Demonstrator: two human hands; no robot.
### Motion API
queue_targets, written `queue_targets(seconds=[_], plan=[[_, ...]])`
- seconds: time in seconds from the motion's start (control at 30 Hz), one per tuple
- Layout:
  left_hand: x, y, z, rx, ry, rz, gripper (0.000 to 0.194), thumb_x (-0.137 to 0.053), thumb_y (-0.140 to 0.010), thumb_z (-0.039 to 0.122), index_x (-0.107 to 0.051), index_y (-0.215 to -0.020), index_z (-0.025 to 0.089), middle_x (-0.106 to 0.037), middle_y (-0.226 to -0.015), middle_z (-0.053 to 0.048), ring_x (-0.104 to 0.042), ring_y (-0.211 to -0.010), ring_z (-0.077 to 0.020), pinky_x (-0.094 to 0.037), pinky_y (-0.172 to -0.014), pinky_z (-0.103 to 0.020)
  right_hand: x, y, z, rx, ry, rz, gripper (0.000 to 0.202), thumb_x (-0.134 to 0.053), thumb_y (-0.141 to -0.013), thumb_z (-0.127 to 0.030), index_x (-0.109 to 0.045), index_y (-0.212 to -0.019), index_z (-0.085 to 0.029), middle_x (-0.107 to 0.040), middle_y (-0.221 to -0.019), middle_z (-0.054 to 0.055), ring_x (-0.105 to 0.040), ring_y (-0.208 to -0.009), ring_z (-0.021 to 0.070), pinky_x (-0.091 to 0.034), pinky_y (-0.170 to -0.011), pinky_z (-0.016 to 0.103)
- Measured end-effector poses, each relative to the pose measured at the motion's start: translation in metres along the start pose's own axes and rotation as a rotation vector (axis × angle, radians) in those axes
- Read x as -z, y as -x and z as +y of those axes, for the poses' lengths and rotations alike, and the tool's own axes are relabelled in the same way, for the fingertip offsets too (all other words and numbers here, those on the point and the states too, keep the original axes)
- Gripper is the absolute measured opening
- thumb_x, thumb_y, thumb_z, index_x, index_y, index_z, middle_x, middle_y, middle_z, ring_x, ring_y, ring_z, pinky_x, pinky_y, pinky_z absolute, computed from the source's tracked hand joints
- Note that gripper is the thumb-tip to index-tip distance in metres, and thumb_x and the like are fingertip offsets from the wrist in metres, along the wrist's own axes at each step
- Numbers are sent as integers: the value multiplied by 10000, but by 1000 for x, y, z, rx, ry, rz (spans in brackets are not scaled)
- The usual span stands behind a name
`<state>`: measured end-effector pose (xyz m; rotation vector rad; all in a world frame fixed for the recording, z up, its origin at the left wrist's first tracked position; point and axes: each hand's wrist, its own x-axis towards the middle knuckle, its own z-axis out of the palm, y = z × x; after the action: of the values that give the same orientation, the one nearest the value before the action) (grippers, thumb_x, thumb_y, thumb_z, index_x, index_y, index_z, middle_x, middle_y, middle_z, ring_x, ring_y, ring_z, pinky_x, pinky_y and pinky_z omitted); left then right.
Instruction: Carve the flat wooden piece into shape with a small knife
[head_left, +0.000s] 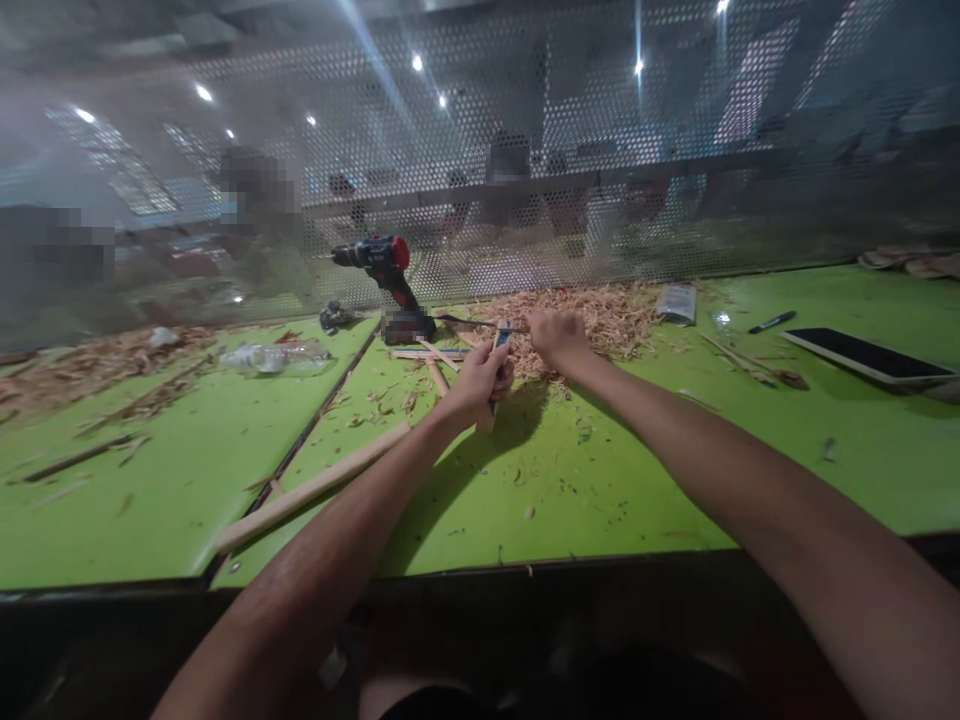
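Observation:
My left hand (480, 380) is closed around a small wooden block (487, 415) with blue on its face. The block is tilted up off the green tabletop, and the fingers hide its middle. My right hand (559, 338) makes a fist on the hidden handle of a slim, dark file-like tool (469, 320). This tool points left and crosses the top end of the block; whether it touches the wood I cannot tell. Behind the hands lies a heap of wood shavings (611, 310).
A cordless drill (386, 275) stands behind my left hand. A long wooden stick (315, 485) lies front left, a plastic bottle (274, 357) beyond it. To the right are a tablet-like slab (862, 352) and a pen (772, 322). A perforated screen (465, 130) closes the back.

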<state>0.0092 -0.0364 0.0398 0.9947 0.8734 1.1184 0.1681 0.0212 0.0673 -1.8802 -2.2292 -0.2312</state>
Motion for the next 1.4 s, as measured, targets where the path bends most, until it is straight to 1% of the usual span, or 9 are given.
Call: queue_targets(seconds=[0.17,0.3,0.47,0.53,0.6,0.7,0.83,1.03,1.4], plan=[[-1,-2,6,56,-2,3,299,-717,-1147,222,-503,-938,226,-444,-667,106,-319,-446,-37,-184,-461,-141,-10,-7,2,4,-12,1,656,-263,-1285,-312,-801,-1503,-7,-843,-1399,332,-804,-1264,354,-557,-1017,382],[0,-1,10,51,-10,9,287,-711,-1153,214,-521,-939,219,-430,-661,108,-307,-443,-37,-175,-452,-141,-8,-17,4,0,-8,-6,621,-292,-1289,-306,-788,-1547,-34,-841,-1443,300,-793,-1277,329,-546,-1043,379],[0,8,9,20,-83,-133,240,-678,-1174,231,-549,-971,216,-482,-671,92,-323,-440,-42,-200,-441,-141,10,-33,29,-147,15,-36,455,-501,-1155,-92,-817,-1414,108,-817,-1387,402,-776,-1326,370,-534,-1079,405],[0,8,7,-16,-82,-149,241,-704,-1164,255,-546,-985,223,-482,-672,96,-335,-446,-46,-209,-444,-140,15,-30,40,-190,20,-27,467,-485,-1131,-42,-819,-1417,116,-803,-1411,415,-769,-1359,384,-529,-1095,419],[1,6,6,-32,-70,-110,269,-737,-1146,268,-527,-982,231,-472,-671,103,-342,-448,-48,-210,-444,-141,19,-20,42,-183,15,-7,502,-458,-1159,-88,-835,-1465,41,-816,-1435,369,-776,-1360,381,-535,-1095,422],[3,2,3,-8,-59,-64,322,-774,-1126,289,-501,-964,238,-484,-683,102,-356,-448,-46,-216,-439,-145,20,2,28,-120,-3,20,535,-450,-1190,-208,-856,-1524,-108,-856,-1417,278,-802,-1311,374,-558,-1068,417],[4,2,-1,-2,-47,-88,330,-796,-1114,320,-512,-970,234,-480,-685,103,-368,-452,-43,-215,-438,-140,15,25,5,-21,-17,-10,572,-392,-1214,-301,-869,-1499,-167,-889,-1350,237,-832,-1236,373,-580,-984,394],[3,4,-3,-31,-94,-93,334,-653,-1185,257,-461,-913,240,-487,-667,90,-363,-451,-49,-224,-435,-143,4,27,2,-41,-24,5,681,-252,-1262,-337,-859,-1425,-75,-881,-1328,290,-834,-1192,357,-567,-943,363],[0,5,2,64,-42,-30,329,-716,-1167,266,-517,-911,213,-433,-652,98,-321,-450,-34,-190,-447,-124,-9,0,8,20,7,8,666,-263,-1280,-286,-860,-1401,-17,-878,-1289,312,-827,-1184,339,-552,-966,366]])
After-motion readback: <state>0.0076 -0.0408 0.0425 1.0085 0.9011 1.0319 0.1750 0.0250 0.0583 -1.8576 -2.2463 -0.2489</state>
